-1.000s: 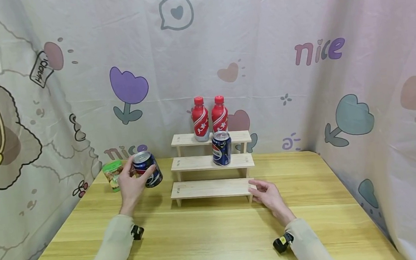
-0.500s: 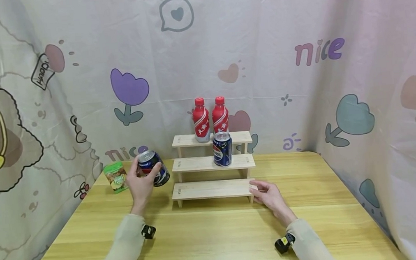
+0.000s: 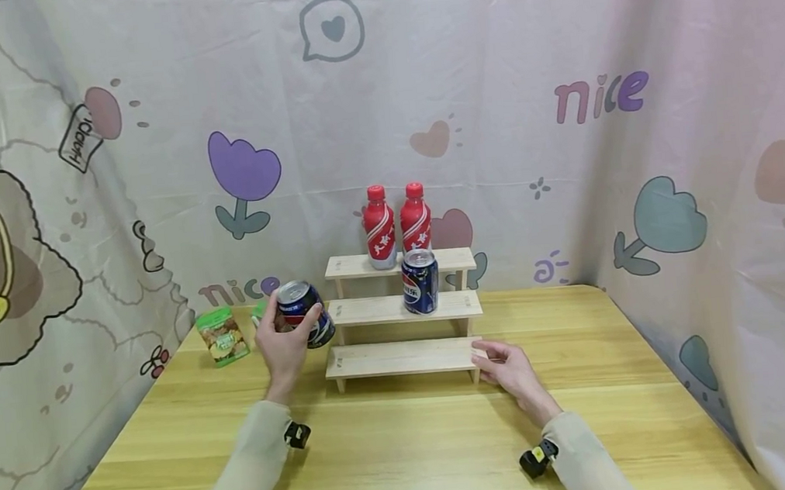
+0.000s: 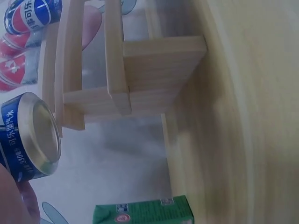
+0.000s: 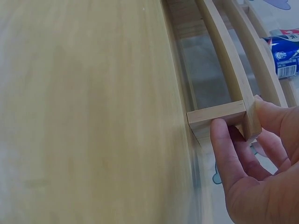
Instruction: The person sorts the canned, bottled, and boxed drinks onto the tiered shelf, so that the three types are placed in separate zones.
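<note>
My left hand grips a blue cola can, tilted and held up just left of a wooden three-step display stand. In the left wrist view the can's silver end faces the stand. My right hand holds the right end of the stand's lowest step. Seen from the right wrist, the thumb lies at the board and a finger touches the leg. A second cola can stands upright on the middle step. On the top step are two red bottles.
At the table's back left stands a green-lidded snack pack. Another green package shows partly behind my left hand. Printed cloth hangs behind and on both sides of the wooden table.
My left hand has carried the cola can rightward, nearer the stand, uncovering the snack pack behind it. My right hand has stayed at the lowest step.
</note>
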Tool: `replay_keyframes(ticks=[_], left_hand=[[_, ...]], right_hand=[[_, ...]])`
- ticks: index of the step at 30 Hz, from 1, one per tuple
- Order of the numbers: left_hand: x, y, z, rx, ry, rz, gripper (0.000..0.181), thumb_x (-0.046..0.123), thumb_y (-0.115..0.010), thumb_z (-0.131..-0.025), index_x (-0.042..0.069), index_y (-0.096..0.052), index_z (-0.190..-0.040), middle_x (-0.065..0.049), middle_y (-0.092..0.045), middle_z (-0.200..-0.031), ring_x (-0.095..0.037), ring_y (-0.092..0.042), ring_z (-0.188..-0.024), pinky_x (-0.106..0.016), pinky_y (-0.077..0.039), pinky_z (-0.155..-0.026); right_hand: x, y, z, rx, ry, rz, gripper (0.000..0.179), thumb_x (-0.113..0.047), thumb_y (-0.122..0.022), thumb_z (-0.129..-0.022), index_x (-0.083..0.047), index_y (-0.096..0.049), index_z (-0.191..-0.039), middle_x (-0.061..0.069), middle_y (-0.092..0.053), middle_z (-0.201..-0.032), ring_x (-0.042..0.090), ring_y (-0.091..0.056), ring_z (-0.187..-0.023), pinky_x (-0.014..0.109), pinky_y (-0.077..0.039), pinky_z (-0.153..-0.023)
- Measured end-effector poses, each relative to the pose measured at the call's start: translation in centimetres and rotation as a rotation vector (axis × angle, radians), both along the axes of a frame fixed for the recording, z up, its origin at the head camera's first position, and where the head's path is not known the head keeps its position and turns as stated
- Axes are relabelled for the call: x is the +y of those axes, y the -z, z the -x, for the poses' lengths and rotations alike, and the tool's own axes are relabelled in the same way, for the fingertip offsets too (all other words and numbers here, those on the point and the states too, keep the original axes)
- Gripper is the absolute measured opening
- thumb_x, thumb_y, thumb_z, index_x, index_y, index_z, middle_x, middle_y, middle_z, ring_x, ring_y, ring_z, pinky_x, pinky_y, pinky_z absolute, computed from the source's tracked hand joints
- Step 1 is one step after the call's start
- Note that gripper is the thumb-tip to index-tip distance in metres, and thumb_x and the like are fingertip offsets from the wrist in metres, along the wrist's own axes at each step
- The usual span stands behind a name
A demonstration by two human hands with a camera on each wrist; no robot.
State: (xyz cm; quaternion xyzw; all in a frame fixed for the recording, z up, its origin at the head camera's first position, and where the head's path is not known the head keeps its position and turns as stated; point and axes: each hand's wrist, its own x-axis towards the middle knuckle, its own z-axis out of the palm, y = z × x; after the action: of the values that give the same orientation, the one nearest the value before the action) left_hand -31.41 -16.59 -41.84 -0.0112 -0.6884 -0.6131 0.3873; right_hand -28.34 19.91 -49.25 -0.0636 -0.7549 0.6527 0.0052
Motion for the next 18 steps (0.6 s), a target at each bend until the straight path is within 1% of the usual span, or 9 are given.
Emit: replay_keyframes(ticks=[2,5,7,8,10,12,15,17,18], left_hand=[[0.3,-0.2,0.1,0.017,0.006,0.013,0.068,0.011,-0.086,-0.074,0.008,-0.058,-0.135,-0.018,-0.066,-0.119,0.003,-0.059,-0.090,-0.010,-0.049,-0.076],[1.0,-1.0,-0.4,0.047,0.018,0.047,0.065,0.010,-0.085,-0.074,0.005,-0.059,-0.133,-0.019,-0.067,-0.115,0.005,-0.059,-0.087,-0.009,-0.048,-0.075],[1.6,-1.7,-0.9,0.059,0.019,0.065,0.063,0.008,-0.084,-0.074,0.001,-0.060,-0.131,-0.021,-0.067,-0.114,0.005,-0.059,-0.086,-0.009,-0.048,-0.075],[1.8,-1.8,-0.9,0.063,0.022,0.069,0.064,0.007,-0.085,-0.073,0.000,-0.059,-0.131,-0.021,-0.067,-0.115,0.004,-0.059,-0.087,-0.009,-0.047,-0.075],[2.0,-1.7,-0.6,0.052,0.023,0.076,0.065,0.006,-0.085,-0.073,-0.001,-0.059,-0.131,-0.021,-0.067,-0.117,-0.002,-0.061,-0.091,-0.011,-0.048,-0.078],[2.2,-1.2,0.0,0.043,0.032,0.084,0.066,0.006,-0.085,-0.073,0.001,-0.058,-0.132,-0.020,-0.066,-0.120,-0.012,-0.063,-0.095,-0.020,-0.051,-0.082],[2.3,-0.3,1.1,0.013,0.055,0.085,0.071,0.010,-0.087,-0.072,0.006,-0.056,-0.137,-0.019,-0.065,-0.125,-0.027,-0.064,-0.102,-0.036,-0.053,-0.088],[2.3,0.3,1.7,0.007,0.077,0.082,0.074,0.014,-0.088,-0.072,0.009,-0.056,-0.138,-0.018,-0.064,-0.127,-0.033,-0.064,-0.105,-0.045,-0.052,-0.091],[2.3,0.4,1.8,0.007,0.086,0.084,0.074,0.016,-0.088,-0.072,0.011,-0.055,-0.139,-0.017,-0.063,-0.128,-0.033,-0.063,-0.108,-0.046,-0.051,-0.093]], right_hand=[[0.0,0.0,0.0,0.002,-0.002,-0.003,0.040,-0.010,-0.074,-0.087,-0.003,-0.065,-0.126,0.002,-0.046,-0.092,0.009,-0.056,-0.076,0.023,-0.057,-0.069],[0.0,0.1,0.1,0.002,-0.002,-0.009,0.040,-0.010,-0.074,-0.088,-0.003,-0.065,-0.126,0.002,-0.047,-0.093,0.009,-0.056,-0.077,0.023,-0.057,-0.069],[0.0,0.1,0.1,0.002,-0.003,-0.011,0.040,-0.010,-0.074,-0.088,-0.003,-0.065,-0.126,0.002,-0.047,-0.093,0.009,-0.055,-0.077,0.022,-0.057,-0.068],[0.0,0.1,0.1,0.001,-0.004,-0.011,0.040,-0.011,-0.074,-0.088,-0.003,-0.065,-0.126,0.002,-0.047,-0.093,0.009,-0.056,-0.077,0.022,-0.057,-0.068],[0.0,0.1,0.1,0.001,-0.003,-0.008,0.040,-0.011,-0.074,-0.087,-0.004,-0.066,-0.125,0.002,-0.046,-0.092,0.009,-0.056,-0.076,0.022,-0.057,-0.068],[0.0,0.1,0.0,0.003,-0.005,-0.010,0.041,-0.011,-0.074,-0.087,-0.003,-0.065,-0.126,0.001,-0.046,-0.092,0.008,-0.055,-0.075,0.021,-0.056,-0.067],[0.0,0.2,0.1,0.011,-0.007,-0.010,0.040,-0.011,-0.074,-0.087,-0.003,-0.065,-0.126,0.001,-0.045,-0.090,0.008,-0.055,-0.073,0.021,-0.056,-0.066],[0.0,0.2,0.1,0.015,-0.008,-0.011,0.040,-0.011,-0.074,-0.087,-0.003,-0.066,-0.125,0.001,-0.046,-0.090,0.008,-0.055,-0.073,0.021,-0.056,-0.066],[0.0,0.2,0.1,0.020,-0.011,-0.013,0.040,-0.011,-0.074,-0.087,-0.002,-0.065,-0.125,0.002,-0.045,-0.090,0.008,-0.055,-0.073,0.021,-0.056,-0.066]])
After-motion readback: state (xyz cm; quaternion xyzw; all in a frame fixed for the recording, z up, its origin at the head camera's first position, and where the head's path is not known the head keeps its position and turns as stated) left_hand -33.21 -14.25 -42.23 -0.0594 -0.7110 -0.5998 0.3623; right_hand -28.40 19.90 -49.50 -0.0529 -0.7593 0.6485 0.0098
